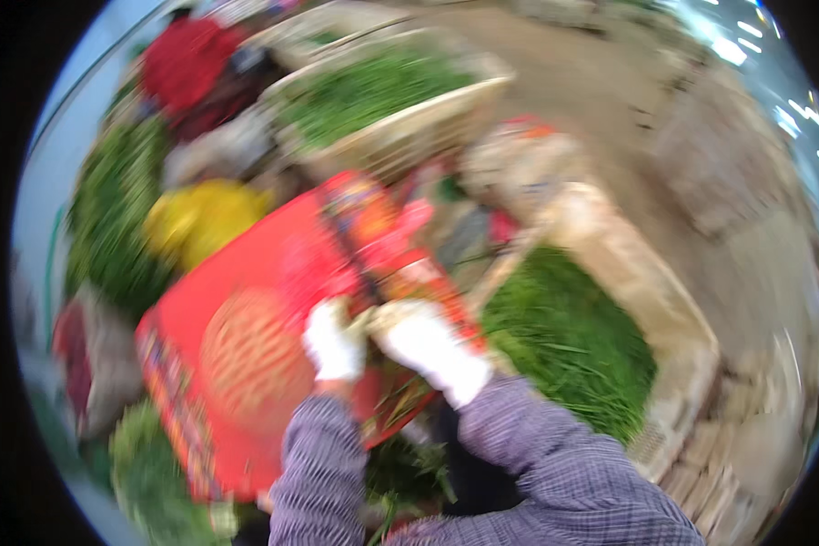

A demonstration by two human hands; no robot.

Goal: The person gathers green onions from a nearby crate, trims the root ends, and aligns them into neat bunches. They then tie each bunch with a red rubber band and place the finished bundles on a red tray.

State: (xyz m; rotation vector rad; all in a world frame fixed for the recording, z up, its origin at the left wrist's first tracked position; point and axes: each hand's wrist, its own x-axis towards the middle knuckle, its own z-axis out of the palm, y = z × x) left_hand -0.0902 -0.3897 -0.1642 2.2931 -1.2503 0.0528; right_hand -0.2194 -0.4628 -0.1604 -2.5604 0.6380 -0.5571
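My left hand (336, 340) and my right hand (416, 338), both in white gloves, meet close together over a red board with patterned edges (259, 252). A round gold design (256, 355) decorates its surface. The fingers of both hands look curled, but blur hides whether anything is between them. Just beyond the fingertips lies bright pink-red material (321, 276), perhaps plastic. A dark strip (351, 249) runs away from between the hands. Under my wrists, loose green and brownish stalks (403, 399) rest on the board's near part.
A pale crate (676, 321) of cut green stalks (566, 334) stands at my right; another crate (409, 126) of greens is ahead. Left are a yellow cloth or bag (208, 218) and heaped green stalks (119, 211). A person in red (188, 65) is at far left.
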